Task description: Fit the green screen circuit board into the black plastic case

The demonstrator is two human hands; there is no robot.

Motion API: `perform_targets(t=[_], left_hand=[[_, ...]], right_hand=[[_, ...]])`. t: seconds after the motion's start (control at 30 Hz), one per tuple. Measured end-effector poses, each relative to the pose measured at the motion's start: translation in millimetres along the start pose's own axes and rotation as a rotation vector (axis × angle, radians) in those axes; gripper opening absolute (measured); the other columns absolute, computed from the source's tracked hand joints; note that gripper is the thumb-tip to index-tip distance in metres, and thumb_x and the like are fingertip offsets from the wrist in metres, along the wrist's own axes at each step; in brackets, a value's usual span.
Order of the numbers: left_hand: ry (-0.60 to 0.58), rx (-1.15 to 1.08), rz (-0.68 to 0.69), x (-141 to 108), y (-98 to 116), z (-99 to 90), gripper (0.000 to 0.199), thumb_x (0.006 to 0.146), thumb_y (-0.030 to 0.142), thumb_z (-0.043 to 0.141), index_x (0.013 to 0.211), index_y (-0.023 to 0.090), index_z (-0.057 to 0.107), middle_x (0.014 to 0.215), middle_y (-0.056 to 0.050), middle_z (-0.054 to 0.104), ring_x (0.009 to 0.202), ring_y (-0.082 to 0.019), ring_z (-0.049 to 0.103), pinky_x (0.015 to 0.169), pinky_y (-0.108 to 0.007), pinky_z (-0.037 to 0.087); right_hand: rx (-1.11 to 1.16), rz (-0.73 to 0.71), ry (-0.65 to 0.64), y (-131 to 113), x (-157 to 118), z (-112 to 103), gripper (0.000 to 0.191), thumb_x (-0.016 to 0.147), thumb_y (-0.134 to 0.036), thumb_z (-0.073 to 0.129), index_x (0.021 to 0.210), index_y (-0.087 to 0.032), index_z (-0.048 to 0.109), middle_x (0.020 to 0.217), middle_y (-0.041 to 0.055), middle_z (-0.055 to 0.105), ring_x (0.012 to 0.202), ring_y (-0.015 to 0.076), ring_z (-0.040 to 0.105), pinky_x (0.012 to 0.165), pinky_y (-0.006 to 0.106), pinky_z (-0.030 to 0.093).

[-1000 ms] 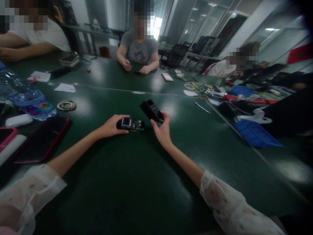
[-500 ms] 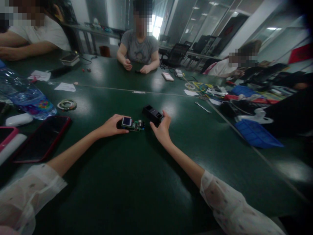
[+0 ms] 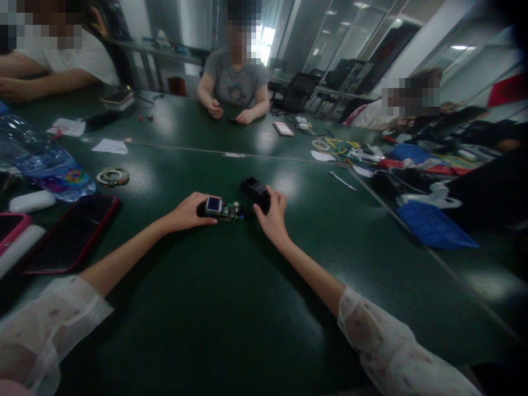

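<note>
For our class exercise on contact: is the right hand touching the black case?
Touching. The head view shows the right hand gripping the black case between thumb and fingers.

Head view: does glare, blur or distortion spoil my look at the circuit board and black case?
Head view: dim, with pale glare on the green tabletop, one patch near the black case; head view: the circuit board shows in outline, but its small parts are soft; head view: the picture stretches toward the edges, upper right corner dark.

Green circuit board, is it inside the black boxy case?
Outside: the left hand holds the green circuit board; right hand, black boxy case, apart.
</note>
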State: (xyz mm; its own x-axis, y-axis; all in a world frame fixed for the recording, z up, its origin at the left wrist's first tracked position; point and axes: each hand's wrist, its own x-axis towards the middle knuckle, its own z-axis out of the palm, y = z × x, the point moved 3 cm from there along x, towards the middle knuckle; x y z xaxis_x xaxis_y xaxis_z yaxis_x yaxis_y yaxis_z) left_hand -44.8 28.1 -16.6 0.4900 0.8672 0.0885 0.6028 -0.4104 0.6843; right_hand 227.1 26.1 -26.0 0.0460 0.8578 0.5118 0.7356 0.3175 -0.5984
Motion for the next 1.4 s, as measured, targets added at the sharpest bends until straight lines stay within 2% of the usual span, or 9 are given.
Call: perform_targets(t=[0.17, 0.33, 0.83, 1.03, 1.2, 1.4], left_hand=[[-0.008, -0.011, -0.019, -0.9, -0.2, 0.4, 0.068, 0.078, 0.051, 0.073, 0.138, 0.031, 0.048, 0.134, -0.008, 0.05, 0.124, -0.03, 0.047, 0.101, -0.05, 0.042], [0.0, -0.001, 0.005, -0.2, 0.3, 0.0, 0.067, 0.078, 0.052, 0.072, 0.137, 0.03, 0.049, 0.133, -0.008, 0.051, 0.124, -0.03, 0.046, 0.102, -0.05, 0.041], [-0.006, -0.026, -0.001, -1.4, 1.3, -1.0, 0.069, 0.077, 0.052, 0.073, 0.138, 0.031, 0.048, 0.133, -0.008, 0.052, 0.123, -0.032, 0.047, 0.099, -0.051, 0.043], [-0.005, -0.014, 0.011, -1.0, 0.8, -0.9, 0.068, 0.078, 0.052, 0.072, 0.138, 0.03, 0.048, 0.134, -0.009, 0.052, 0.123, -0.031, 0.047, 0.099, -0.049, 0.043], [-0.003, -0.017, 0.027, -2.0, 1.8, -1.4, 0.067, 0.079, 0.052, 0.072, 0.138, 0.031, 0.048, 0.133, -0.008, 0.052, 0.123, -0.03, 0.047, 0.098, -0.049, 0.044], [0.025, -0.004, 0.003, -0.3, -3.3, 0.7, 0.069, 0.076, 0.053, 0.073, 0.137, 0.03, 0.05, 0.131, -0.009, 0.053, 0.121, -0.031, 0.049, 0.096, -0.05, 0.045]], right_hand=[[0.019, -0.016, 0.022, 1.0, 0.4, -1.2, 0.047, 0.081, -0.016, 0.059, 0.127, -0.017, 0.048, 0.123, 0.0141, 0.043, 0.12, 0.0291, 0.045, 0.107, 0.052, 0.041], [0.062, 0.024, 0.033, 1.0, 0.7, -3.6, 0.04, 0.08, -0.014, 0.057, 0.119, -0.019, 0.048, 0.12, 0.0123, 0.047, 0.115, 0.0266, 0.048, 0.104, 0.051, 0.043], [0.112, 0.036, -0.007, 1.3, 3.1, -4.7, 0.038, 0.08, -0.014, 0.06, 0.116, -0.021, 0.05, 0.117, 0.0102, 0.056, 0.108, 0.0252, 0.055, 0.098, 0.048, 0.047], [0.179, 0.052, 0.023, 3.2, 0.9, -2.8, 0.039, 0.086, -0.02, 0.056, 0.123, -0.019, 0.046, 0.119, 0.0126, 0.056, 0.109, 0.0255, 0.057, 0.098, 0.05, 0.047], [0.258, -0.046, 0.015, -14.3, -3.8, -8.2, 0.041, 0.093, -0.028, 0.051, 0.132, -0.024, 0.039, 0.127, 0.0115, 0.051, 0.115, 0.0235, 0.055, 0.101, 0.047, 0.049], [0.258, -0.247, -0.061, -39.2, -12.1, -16.4, 0.041, 0.096, -0.029, 0.05, 0.135, -0.029, 0.037, 0.135, 0.0104, 0.045, 0.128, 0.0247, 0.048, 0.106, 0.048, 0.047]])
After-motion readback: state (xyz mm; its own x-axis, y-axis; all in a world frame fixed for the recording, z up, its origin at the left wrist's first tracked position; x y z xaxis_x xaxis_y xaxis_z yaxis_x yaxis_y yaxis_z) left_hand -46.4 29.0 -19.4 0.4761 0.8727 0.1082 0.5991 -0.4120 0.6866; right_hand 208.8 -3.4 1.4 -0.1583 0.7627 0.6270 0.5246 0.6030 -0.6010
